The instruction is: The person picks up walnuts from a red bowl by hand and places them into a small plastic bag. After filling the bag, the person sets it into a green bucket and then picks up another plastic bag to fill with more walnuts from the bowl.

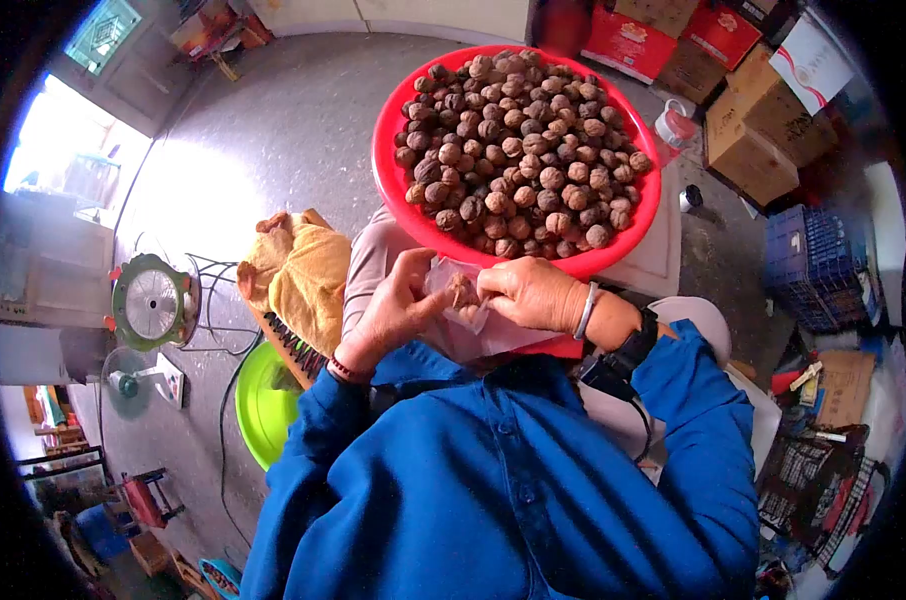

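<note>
A clear plastic bag (463, 325) with a few brownish pieces inside lies between my hands, over my lap. My left hand (398, 312) is closed on the bag's left side, thumb and fingers pinching the thin plastic. On the other side my right hand (536, 294) pinches the bag's upper right edge, its fingertips partly hidden. Just beyond both hands is a wide red basin (381, 165) heaped with walnuts (513, 150). The basin's near rim is close to my right hand. What exactly the pieces in the bag are is hard to tell.
Left of my lap lies a yellow cloth (308, 270), above a lime-green basin (258, 400). A round fan (153, 302) and black cables are on the floor further left. Cardboard boxes (763, 130), a blue crate (818, 265) and a clear bottle (675, 125) stand on the right.
</note>
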`<state>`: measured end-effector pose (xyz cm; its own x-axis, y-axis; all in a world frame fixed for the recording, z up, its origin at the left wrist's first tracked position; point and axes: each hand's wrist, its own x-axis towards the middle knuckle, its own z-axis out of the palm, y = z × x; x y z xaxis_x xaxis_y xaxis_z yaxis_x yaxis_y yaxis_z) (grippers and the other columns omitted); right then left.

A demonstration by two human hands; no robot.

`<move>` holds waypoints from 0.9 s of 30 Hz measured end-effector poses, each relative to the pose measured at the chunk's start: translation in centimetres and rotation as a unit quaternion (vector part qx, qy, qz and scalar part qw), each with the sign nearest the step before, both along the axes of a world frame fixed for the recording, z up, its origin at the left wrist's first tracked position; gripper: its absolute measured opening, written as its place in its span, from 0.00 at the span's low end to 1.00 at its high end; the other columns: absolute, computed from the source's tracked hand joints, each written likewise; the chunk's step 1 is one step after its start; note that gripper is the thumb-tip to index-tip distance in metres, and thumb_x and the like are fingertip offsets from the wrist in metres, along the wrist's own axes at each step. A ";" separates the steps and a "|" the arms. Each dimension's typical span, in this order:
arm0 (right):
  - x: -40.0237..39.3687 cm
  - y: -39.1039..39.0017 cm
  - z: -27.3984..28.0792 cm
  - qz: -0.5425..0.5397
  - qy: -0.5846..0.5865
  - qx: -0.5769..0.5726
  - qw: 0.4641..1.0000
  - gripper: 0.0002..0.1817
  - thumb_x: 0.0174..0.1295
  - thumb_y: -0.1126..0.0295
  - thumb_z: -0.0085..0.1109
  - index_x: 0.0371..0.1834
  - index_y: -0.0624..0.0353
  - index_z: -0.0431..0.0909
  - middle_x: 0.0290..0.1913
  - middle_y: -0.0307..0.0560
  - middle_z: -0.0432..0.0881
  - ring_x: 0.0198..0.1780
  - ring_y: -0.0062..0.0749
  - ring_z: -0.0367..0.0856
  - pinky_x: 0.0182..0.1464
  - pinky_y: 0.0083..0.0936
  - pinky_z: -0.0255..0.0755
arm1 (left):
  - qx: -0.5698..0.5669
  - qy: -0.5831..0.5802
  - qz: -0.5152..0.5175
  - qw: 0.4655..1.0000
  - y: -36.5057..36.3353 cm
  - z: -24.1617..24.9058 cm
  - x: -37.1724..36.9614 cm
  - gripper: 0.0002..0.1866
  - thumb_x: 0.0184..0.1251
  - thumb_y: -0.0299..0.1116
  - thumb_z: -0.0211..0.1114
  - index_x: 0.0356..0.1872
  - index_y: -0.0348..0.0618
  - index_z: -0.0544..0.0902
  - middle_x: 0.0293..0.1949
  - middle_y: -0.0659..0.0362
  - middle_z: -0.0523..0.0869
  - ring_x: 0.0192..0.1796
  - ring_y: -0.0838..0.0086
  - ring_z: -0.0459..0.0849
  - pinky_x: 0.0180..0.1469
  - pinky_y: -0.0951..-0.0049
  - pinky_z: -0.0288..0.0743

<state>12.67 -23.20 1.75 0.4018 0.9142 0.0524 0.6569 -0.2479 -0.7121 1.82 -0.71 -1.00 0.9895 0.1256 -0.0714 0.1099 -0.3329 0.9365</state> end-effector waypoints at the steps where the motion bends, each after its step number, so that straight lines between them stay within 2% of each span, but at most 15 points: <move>1: 0.0 0.0 0.0 -0.008 -0.004 -0.002 1.000 0.04 0.59 0.73 0.59 0.36 0.59 0.80 0.35 0.54 0.84 0.41 0.53 0.84 0.45 0.43 0.78 | -0.008 0.009 -0.023 1.000 -0.2 0.5 -0.3 0.28 0.66 0.35 0.70 0.64 0.38 0.70 0.29 0.60 0.81 0.30 0.81 0.78 0.30 0.75 0.73; 2: 0.0 -0.1 0.0 -0.009 -0.004 -0.002 1.000 0.04 0.59 0.73 0.59 0.36 0.59 0.80 0.35 0.54 0.84 0.41 0.53 0.84 0.45 0.43 0.78 | -0.016 0.018 -0.046 0.999 -0.3 0.7 -0.5 0.32 0.67 0.33 0.69 0.69 0.39 0.66 0.29 0.59 0.80 0.28 0.81 0.78 0.29 0.75 0.72; 3: 0.0 -0.1 -0.1 -0.012 -0.010 0.001 1.000 0.04 0.59 0.73 0.59 0.37 0.59 0.80 0.35 0.54 0.84 0.41 0.53 0.84 0.45 0.42 0.78 | -0.016 0.018 -0.047 0.999 -0.1 0.6 -0.5 0.32 0.67 0.33 0.69 0.69 0.39 0.66 0.29 0.59 0.80 0.28 0.81 0.78 0.29 0.75 0.72; 5: 0.2 -0.1 -0.2 -0.016 -0.015 0.005 1.000 0.04 0.59 0.73 0.59 0.37 0.58 0.80 0.35 0.54 0.84 0.41 0.53 0.84 0.45 0.42 0.78 | -0.075 0.087 -0.093 0.989 0.5 0.3 -0.6 0.31 0.69 0.29 0.62 0.72 0.40 0.64 0.29 0.60 0.80 0.26 0.81 0.77 0.26 0.75 0.70; 7: 0.6 -0.1 -0.1 -0.015 0.008 0.004 1.000 0.06 0.60 0.69 0.59 0.37 0.56 0.80 0.37 0.56 0.85 0.43 0.57 0.84 0.47 0.48 0.77 | -0.090 0.083 -0.093 0.988 0.3 0.4 -0.7 0.29 0.70 0.27 0.58 0.71 0.40 0.64 0.26 0.61 0.79 0.23 0.81 0.76 0.23 0.76 0.69; 8: 0.8 -0.2 0.2 -0.015 0.008 0.004 1.000 0.06 0.60 0.69 0.59 0.37 0.56 0.80 0.37 0.56 0.85 0.43 0.57 0.84 0.47 0.48 0.77 | -0.105 0.079 -0.091 0.987 0.1 0.5 -0.6 0.28 0.70 0.25 0.55 0.71 0.41 0.65 0.24 0.62 0.78 0.20 0.81 0.75 0.21 0.76 0.67; 11: 1.7 -0.7 1.5 -0.069 0.016 0.049 0.996 0.06 0.60 0.69 0.60 0.39 0.57 0.80 0.36 0.57 0.85 0.43 0.58 0.84 0.47 0.50 0.77 | -0.153 0.108 -0.083 0.979 -0.1 0.8 -0.6 0.27 0.71 0.23 0.52 0.71 0.41 0.65 0.21 0.63 0.77 0.17 0.81 0.73 0.17 0.77 0.65; 13: 2.9 -1.3 2.0 -0.200 -0.074 0.001 0.977 0.07 0.61 0.71 0.61 0.41 0.59 0.78 0.36 0.58 0.84 0.41 0.56 0.85 0.42 0.46 0.78 | -0.173 0.109 -0.080 0.976 -0.1 0.9 -0.6 0.27 0.71 0.23 0.52 0.71 0.41 0.65 0.21 0.63 0.77 0.15 0.81 0.72 0.15 0.77 0.64; 14: 3.4 -1.6 2.3 -0.248 -0.125 -0.061 0.959 0.09 0.60 0.71 0.63 0.42 0.58 0.77 0.36 0.59 0.84 0.42 0.56 0.85 0.43 0.48 0.78 | -0.193 0.110 -0.077 0.972 -0.2 0.9 -0.6 0.27 0.71 0.22 0.51 0.71 0.42 0.65 0.21 0.62 0.77 0.14 0.81 0.71 0.14 0.77 0.63; 15: 3.9 -2.1 1.8 -0.266 -0.194 -0.077 0.941 0.11 0.59 0.70 0.65 0.42 0.58 0.75 0.39 0.57 0.84 0.42 0.58 0.84 0.44 0.50 0.79 | -0.193 0.110 -0.077 0.972 -0.2 0.9 -0.6 0.27 0.71 0.22 0.51 0.71 0.42 0.65 0.21 0.62 0.77 0.14 0.81 0.71 0.14 0.77 0.63; 18: 5.0 -3.2 0.8 -0.289 -0.242 -0.141 0.916 0.13 0.58 0.68 0.68 0.40 0.59 0.74 0.47 0.57 0.79 0.42 0.58 0.84 0.43 0.48 0.80 | -0.206 0.104 -0.069 0.971 -0.3 0.8 -0.7 0.27 0.71 0.23 0.52 0.72 0.42 0.65 0.21 0.63 0.77 0.15 0.81 0.72 0.15 0.77 0.64; 21: 5.3 -3.2 0.0 -0.291 -0.265 -0.183 0.901 0.13 0.58 0.69 0.68 0.41 0.59 0.75 0.46 0.57 0.79 0.42 0.56 0.85 0.43 0.47 0.80 | -0.201 0.102 -0.057 0.973 -0.1 0.8 -0.7 0.27 0.72 0.23 0.52 0.72 0.42 0.65 0.22 0.63 0.77 0.15 0.81 0.72 0.15 0.78 0.64; 23: 5.6 -3.1 -0.9 -0.293 -0.266 -0.189 0.899 0.13 0.58 0.69 0.68 0.41 0.59 0.75 0.46 0.57 0.80 0.42 0.55 0.85 0.43 0.47 0.80 | -0.158 0.093 -0.069 0.981 0.1 1.0 -0.7 0.28 0.71 0.24 0.53 0.73 0.43 0.66 0.22 0.63 0.77 0.15 0.81 0.73 0.16 0.78 0.65; 27: 6.1 -3.1 -1.7 -0.293 -0.270 -0.193 0.897 0.13 0.57 0.68 0.67 0.41 0.59 0.76 0.45 0.56 0.81 0.42 0.55 0.85 0.43 0.48 0.80 | -0.157 0.062 -0.065 0.984 0.2 0.2 -0.7 0.28 0.71 0.24 0.54 0.73 0.42 0.66 0.22 0.63 0.77 0.15 0.81 0.73 0.16 0.78 0.65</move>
<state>18.79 -26.32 0.04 0.8306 0.5462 0.1085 0.5563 -0.8229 -0.1157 1.13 -0.48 -0.80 0.9772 -0.0490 -0.2067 0.2044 -0.0482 0.9777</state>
